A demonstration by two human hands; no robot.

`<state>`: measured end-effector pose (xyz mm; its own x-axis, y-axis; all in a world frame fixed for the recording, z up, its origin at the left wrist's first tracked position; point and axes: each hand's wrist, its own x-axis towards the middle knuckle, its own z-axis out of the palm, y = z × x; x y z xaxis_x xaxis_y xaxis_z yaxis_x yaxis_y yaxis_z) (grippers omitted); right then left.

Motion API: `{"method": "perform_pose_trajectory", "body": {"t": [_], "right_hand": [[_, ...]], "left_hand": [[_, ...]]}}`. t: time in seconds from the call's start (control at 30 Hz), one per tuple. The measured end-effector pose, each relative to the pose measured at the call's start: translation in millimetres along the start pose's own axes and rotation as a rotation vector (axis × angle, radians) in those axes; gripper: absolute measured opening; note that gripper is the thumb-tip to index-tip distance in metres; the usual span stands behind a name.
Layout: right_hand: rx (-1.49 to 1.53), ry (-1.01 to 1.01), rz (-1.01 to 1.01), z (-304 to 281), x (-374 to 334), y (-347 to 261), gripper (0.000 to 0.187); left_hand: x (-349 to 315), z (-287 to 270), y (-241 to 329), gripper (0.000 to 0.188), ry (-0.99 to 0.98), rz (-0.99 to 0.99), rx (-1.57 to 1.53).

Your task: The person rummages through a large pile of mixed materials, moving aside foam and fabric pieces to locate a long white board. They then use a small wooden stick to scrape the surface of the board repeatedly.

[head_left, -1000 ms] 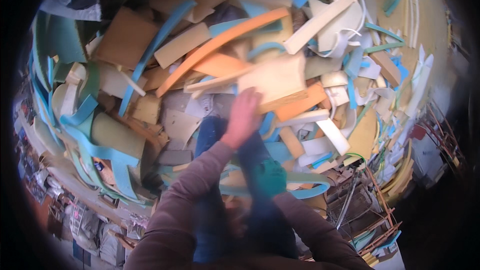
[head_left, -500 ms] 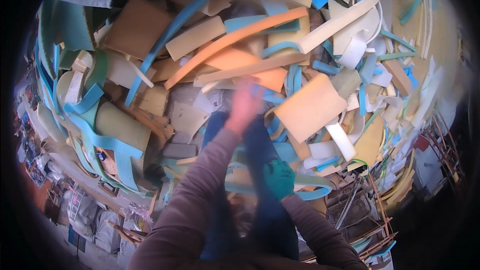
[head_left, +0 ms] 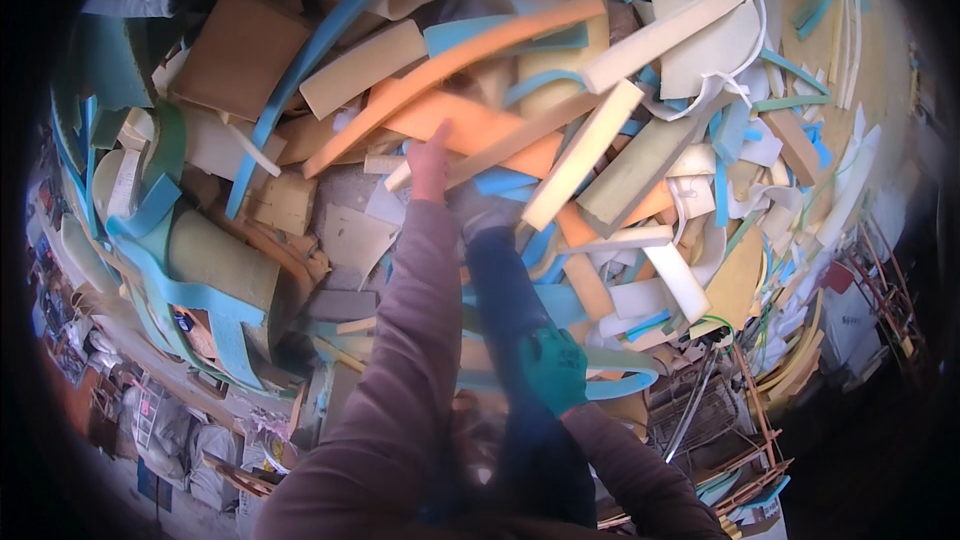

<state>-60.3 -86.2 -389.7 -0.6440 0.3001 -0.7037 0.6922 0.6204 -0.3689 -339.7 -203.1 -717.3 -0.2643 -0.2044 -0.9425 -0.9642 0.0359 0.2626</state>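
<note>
Our bare left hand (head_left: 428,162) at a flat orange foam piece (head_left: 482,124), teal-gloved right hand (head_left: 555,368) on blue trousers (head_left: 502,275), both grips unclear

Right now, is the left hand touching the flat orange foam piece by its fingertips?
Cannot tell. In the head view, the left hand overlaps the orange foam piece, but from above neither contact nor gap shows plainly.

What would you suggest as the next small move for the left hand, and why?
Probably close the left hand around the long tan foam strip and ease it up: the hand is beside its lower end, and the strip lies across the orange foam sheet. Whether the hand grips anything is unclear.
</note>
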Motion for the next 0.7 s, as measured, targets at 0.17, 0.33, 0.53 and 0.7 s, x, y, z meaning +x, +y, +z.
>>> {"method": "perform_pose_trajectory", "body": {"t": [0.17,0.33,0.53,0.7], "right_hand": [[-0.025,0.010,0.020,3,-5,2,0.020],[-0.005,0.013,-0.003,10,-11,13,0.018],[-0.240,-0.043,0.082,42,-21,38,0.017],[-0.282,0.061,-0.092,45,-28,47,0.016]], "left_hand": [[-43,20,-4,0.025,-0.015,0.274,-0.231],[-115,36,-1,0.032,-0.109,0.284,-0.526],[-172,52,-16,0.044,-0.230,0.373,-0.511],[-203,39,5,0.037,0.015,1.044,0.113]]}}
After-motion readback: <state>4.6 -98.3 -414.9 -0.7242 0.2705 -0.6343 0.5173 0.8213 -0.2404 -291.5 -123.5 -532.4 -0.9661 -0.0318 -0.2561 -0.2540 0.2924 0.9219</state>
